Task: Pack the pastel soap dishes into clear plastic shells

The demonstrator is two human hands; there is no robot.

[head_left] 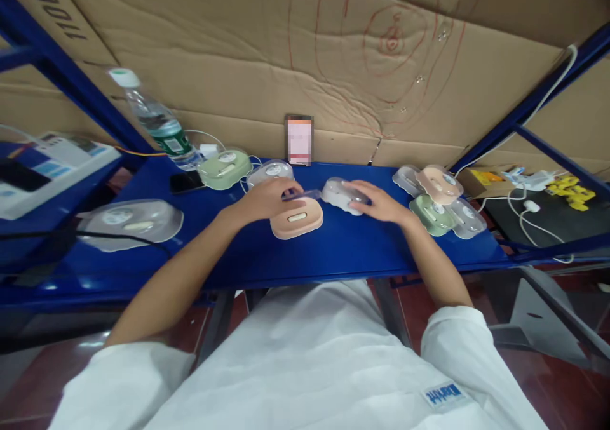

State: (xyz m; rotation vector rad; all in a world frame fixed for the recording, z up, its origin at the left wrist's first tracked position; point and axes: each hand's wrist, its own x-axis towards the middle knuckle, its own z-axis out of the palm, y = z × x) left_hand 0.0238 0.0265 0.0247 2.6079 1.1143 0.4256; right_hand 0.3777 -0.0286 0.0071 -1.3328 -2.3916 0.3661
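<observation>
In the head view, my left hand [271, 199] is closed on a thin, bluish clear plastic piece [305, 195], seen nearly edge-on. Just below that piece lies a peach rounded case [296, 220] with a cream oval handle on top. To its right is a clear, greyish plastic shell [339, 195]. My right hand [379, 202] grips the shell's right side between thumb and fingers. Behind my left hand, a clear-covered grey case [271, 169] with a round label is partly hidden.
A green case [226, 168] and a water bottle [164, 122] stand back left; a grey case [131, 223] lies further left. Several cases, including a peach one [439, 184], are piled right. A phone [299, 140] leans on the cardboard. Blue posts flank the blue table [333, 252].
</observation>
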